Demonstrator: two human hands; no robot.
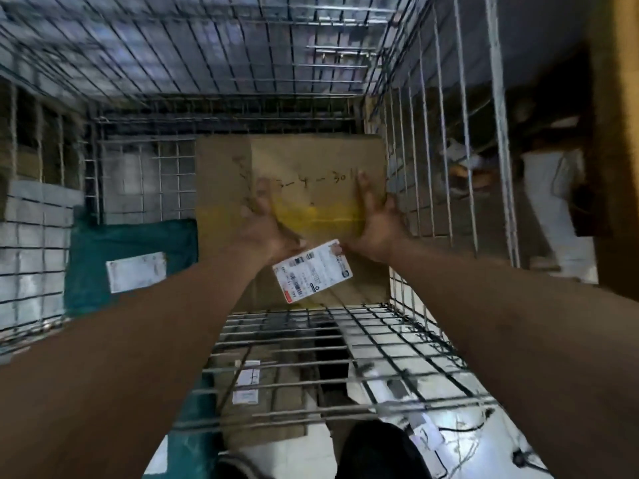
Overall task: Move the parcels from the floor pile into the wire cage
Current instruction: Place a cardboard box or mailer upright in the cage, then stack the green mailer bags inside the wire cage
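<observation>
A brown cardboard parcel with handwritten digits, yellow tape and a white shipping label lies inside the wire cage, against its right wall. Both my arms reach into the cage. My left hand lies flat on the parcel's top with fingers spread. On the parcel's right side my right hand presses with straight fingers. A teal bag parcel with a white label lies to the left of the box in the cage.
The cage's lowered wire front panel lies below my arms. Under it on the floor are a cardboard box with labels and a flat white parcel. Boxes and clutter stand outside the right wire wall.
</observation>
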